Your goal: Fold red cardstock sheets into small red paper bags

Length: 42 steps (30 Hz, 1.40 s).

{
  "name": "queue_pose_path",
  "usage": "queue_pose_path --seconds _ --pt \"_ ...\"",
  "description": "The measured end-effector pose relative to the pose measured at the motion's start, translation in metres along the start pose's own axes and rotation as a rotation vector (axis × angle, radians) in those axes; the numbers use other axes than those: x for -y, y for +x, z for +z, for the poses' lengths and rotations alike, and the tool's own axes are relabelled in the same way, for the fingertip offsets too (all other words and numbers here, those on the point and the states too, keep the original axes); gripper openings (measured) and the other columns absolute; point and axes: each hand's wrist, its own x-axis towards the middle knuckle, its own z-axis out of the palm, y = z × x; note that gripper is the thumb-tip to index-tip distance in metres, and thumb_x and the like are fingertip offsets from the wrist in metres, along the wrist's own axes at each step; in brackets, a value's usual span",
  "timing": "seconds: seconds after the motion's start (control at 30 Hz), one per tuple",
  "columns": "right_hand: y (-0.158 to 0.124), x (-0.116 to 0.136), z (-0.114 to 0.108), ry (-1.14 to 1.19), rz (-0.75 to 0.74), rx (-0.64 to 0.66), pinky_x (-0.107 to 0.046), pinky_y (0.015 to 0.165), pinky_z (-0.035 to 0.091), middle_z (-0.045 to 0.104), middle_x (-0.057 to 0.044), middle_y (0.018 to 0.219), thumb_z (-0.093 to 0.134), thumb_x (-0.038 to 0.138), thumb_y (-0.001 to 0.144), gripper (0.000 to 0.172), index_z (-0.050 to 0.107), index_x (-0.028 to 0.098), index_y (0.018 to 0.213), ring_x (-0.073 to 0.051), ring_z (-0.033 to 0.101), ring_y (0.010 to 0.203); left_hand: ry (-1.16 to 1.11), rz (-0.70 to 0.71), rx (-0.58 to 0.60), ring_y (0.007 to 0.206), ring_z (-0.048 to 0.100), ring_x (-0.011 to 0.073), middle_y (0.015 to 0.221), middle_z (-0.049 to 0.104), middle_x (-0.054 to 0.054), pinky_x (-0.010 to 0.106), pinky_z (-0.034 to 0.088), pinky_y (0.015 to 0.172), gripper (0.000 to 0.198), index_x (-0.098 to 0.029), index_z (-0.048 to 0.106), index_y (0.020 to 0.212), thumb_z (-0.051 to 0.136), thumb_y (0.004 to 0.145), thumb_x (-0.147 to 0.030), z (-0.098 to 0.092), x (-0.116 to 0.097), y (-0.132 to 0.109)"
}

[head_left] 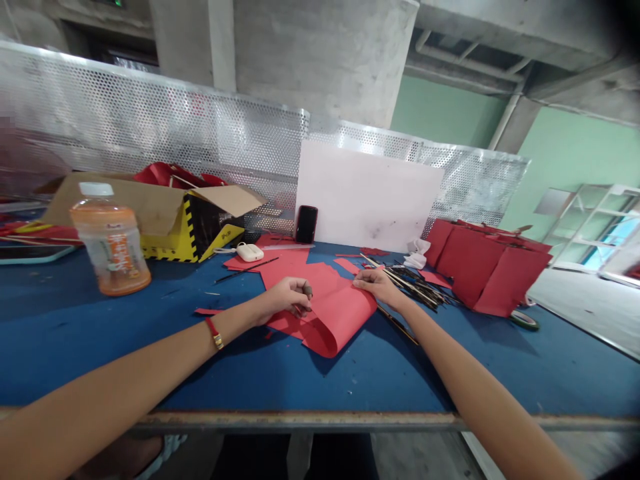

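A sheet of red paper point(345, 317) is bent over into a loose curl in front of me, its rounded fold facing the table's front edge. My right hand point(377, 285) pinches its upper right edge between thumb and fingers. At the sheet's left side, my left hand point(291, 298) is closed with curled fingers against the paper edge; the exact grip is partly hidden. More flat red paper point(280, 268) lies beneath and behind. To the right of my right hand is a pile of thin dark sticks point(417, 287).
A drink bottle point(113, 243) and an open cardboard box point(165, 233) stand left. A phone point(306, 224) leans upright at the back near a white earbud case point(249, 252). Red paper bags point(493, 267) and a tape roll point(524, 321) are right. A white board point(367, 193) stands behind.
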Motion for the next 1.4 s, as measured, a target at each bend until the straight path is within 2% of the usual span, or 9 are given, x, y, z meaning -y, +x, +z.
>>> queue_pose_path --seconds 0.3,0.6,0.77,0.9,1.07,1.13,1.2,1.4 --pt "0.0 -0.004 0.0 -0.03 -0.013 -0.01 -0.027 0.061 0.037 0.06 0.0 0.067 0.07 0.052 0.071 0.035 0.065 0.017 0.072 -0.015 0.052 0.066 -0.004 0.002 0.001 0.047 0.061 0.0125 0.055 0.064 -0.002 0.023 0.05 0.049 0.018 -0.016 0.056 0.066 0.066 0.052 -0.016 -0.001 0.003 0.002" --pt "-0.001 0.002 -0.013 -0.074 -0.044 -0.104 -0.03 0.066 0.04 0.064 -0.003 0.071 0.067 0.049 0.072 0.033 0.067 0.016 0.072 -0.017 0.054 0.069 -0.01 -0.003 -0.006 0.046 0.06 0.0126 0.054 0.066 -0.001 0.024 0.05 0.05 0.017 -0.017 0.056 0.065 0.066 0.051 -0.015 -0.004 0.003 0.002" --pt "-0.001 0.002 0.002 -0.064 -0.063 -0.092 -0.028 0.062 0.038 0.06 -0.001 0.067 0.065 0.049 0.074 0.031 0.064 0.018 0.071 -0.015 0.051 0.065 -0.048 0.0 -0.045 0.046 0.059 0.0119 0.056 0.066 0.0 0.023 0.049 0.049 0.019 -0.016 0.055 0.067 0.068 0.053 -0.016 -0.005 0.004 0.003" --pt "-0.001 0.002 0.014 -0.046 -0.076 -0.055 -0.027 0.057 0.036 0.057 0.001 0.062 0.065 0.051 0.071 0.034 0.061 0.018 0.067 -0.014 0.049 0.059 -0.109 0.001 -0.112 0.047 0.058 0.0114 0.053 0.06 -0.003 0.023 0.049 0.049 0.019 -0.017 0.054 0.071 0.066 0.056 -0.02 -0.006 0.002 0.004" --pt "-0.002 0.008 0.015 -0.036 -0.1 -0.081 -0.027 0.061 0.038 0.06 0.0 0.068 0.063 0.05 0.075 0.033 0.062 0.018 0.071 -0.014 0.052 0.064 -0.16 -0.022 -0.171 0.047 0.057 0.0115 0.062 0.06 -0.003 0.027 0.051 0.051 0.025 -0.017 0.058 0.08 0.067 0.065 -0.035 -0.007 0.0 0.004" --pt "-0.002 0.009 0.015 -0.036 -0.107 -0.088 -0.027 0.061 0.038 0.061 0.0 0.068 0.063 0.05 0.076 0.032 0.062 0.018 0.072 -0.014 0.053 0.064 -0.158 -0.042 -0.171 0.046 0.056 0.0119 0.061 0.058 -0.004 0.029 0.05 0.05 0.031 -0.016 0.06 0.081 0.07 0.065 -0.04 -0.005 0.0 0.002" --pt "-0.003 0.011 0.017 -0.039 -0.119 -0.087 -0.027 0.06 0.038 0.06 0.0 0.067 0.063 0.05 0.077 0.032 0.062 0.018 0.071 -0.014 0.052 0.063 -0.106 -0.045 -0.158 0.047 0.055 0.0118 0.061 0.058 -0.004 0.027 0.048 0.049 0.033 -0.015 0.063 0.081 0.076 0.061 -0.038 -0.002 -0.001 0.001" --pt "-0.004 0.013 0.029 -0.069 -0.17 -0.062 -0.026 0.059 0.037 0.058 0.001 0.066 0.062 0.049 0.08 0.031 0.061 0.019 0.072 -0.014 0.051 0.062 0.067 0.073 -0.116 0.075 0.063 0.0152 0.074 0.07 0.002 0.025 0.046 0.072 0.025 -0.014 0.071 0.076 0.08 0.056 -0.026 -0.001 -0.001 0.001"
